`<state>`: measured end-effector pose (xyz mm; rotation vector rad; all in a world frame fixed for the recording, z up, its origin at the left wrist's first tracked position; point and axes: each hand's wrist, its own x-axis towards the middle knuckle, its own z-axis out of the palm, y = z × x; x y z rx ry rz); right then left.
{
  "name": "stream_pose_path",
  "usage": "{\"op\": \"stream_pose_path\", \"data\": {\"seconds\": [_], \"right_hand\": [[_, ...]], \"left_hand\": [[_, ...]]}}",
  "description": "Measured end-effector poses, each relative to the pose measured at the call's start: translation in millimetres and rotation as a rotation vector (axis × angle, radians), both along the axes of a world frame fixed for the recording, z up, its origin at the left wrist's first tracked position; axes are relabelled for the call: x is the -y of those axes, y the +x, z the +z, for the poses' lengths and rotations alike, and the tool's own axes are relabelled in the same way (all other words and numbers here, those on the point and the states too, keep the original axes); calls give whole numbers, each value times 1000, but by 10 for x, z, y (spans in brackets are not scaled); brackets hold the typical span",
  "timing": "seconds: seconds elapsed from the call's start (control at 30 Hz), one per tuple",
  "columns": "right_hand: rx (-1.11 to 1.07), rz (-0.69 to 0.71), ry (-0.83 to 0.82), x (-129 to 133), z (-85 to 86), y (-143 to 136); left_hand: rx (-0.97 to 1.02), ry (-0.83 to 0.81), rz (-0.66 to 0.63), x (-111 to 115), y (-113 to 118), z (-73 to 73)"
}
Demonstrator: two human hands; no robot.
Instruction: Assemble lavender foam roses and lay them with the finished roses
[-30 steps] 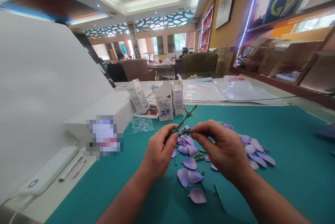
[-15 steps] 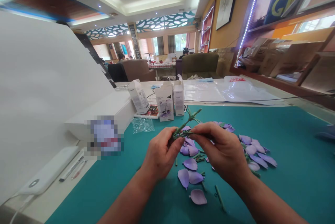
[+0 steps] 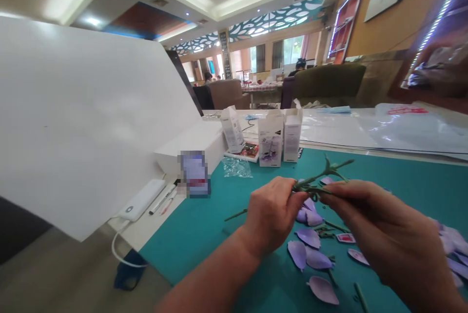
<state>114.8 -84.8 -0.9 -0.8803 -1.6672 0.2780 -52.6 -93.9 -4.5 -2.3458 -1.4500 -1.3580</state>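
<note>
My left hand (image 3: 268, 215) is closed around a green branched stem (image 3: 325, 171), whose thin lower end sticks out on the hand's left side. My right hand (image 3: 380, 225) pinches a thin green piece of the same stem between thumb and forefinger. The forked tip rises between and above both hands. Beneath them, several purple petals (image 3: 318, 258) and short green stem pieces (image 3: 360, 297) lie on the teal mat (image 3: 212, 249). More purple petals (image 3: 453, 240) are at the right edge, partly behind my right hand.
Open white boxes (image 3: 270, 142) stand at the mat's back edge, with crumpled clear plastic (image 3: 237, 167) before them. A blurred-out device (image 3: 195, 174), a white power bank (image 3: 142, 201) and pens (image 3: 163, 200) are on the left. Plastic sheeting (image 3: 340, 130) lies behind the mat.
The view has swung left, so the hands and table things appear farther right. The stem's lower end now shows left of my left hand. Both hands keep their hold.
</note>
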Motion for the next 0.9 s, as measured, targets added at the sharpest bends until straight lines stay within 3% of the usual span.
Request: {"op": "stream_pose_path", "data": {"seconds": [0.2, 0.43, 0.57, 0.73, 0.9], "right_hand": [[49, -11, -5, 10, 2, 30], [57, 16, -17, 19, 38, 36], [74, 24, 0, 29, 96, 23], [39, -66, -124, 113, 172, 7], [-26, -117, -216, 118, 186, 57]], "left_hand": [[-4, 47, -10, -6, 17, -14], [110, -66, -68, 5, 8, 9], [261, -233, -132, 5, -25, 61], [444, -383, -203, 8, -71, 110], [795, -536, -414, -6, -87, 116]]}}
